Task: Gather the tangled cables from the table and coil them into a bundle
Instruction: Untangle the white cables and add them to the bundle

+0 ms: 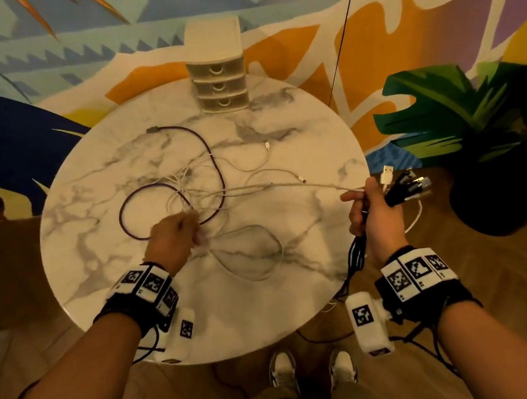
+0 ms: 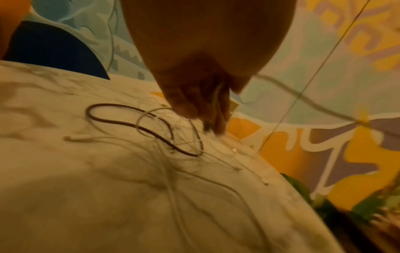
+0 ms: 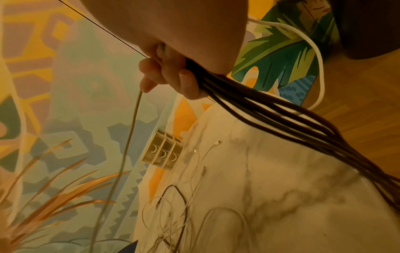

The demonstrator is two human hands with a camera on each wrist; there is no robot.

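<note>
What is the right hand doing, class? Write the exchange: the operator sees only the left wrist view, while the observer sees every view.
Observer: The right hand grips a bundle of black cables, with plugs sticking out above the fist.
Operator: Where does the thin pale cable leaving my picture end?
Observer: The thin pale cable ends pinched in the right hand's fingers.
Operator: Anything else on the table?
Observer: A small white plastic three-drawer chest stands at the round marble table's far edge.
</note>
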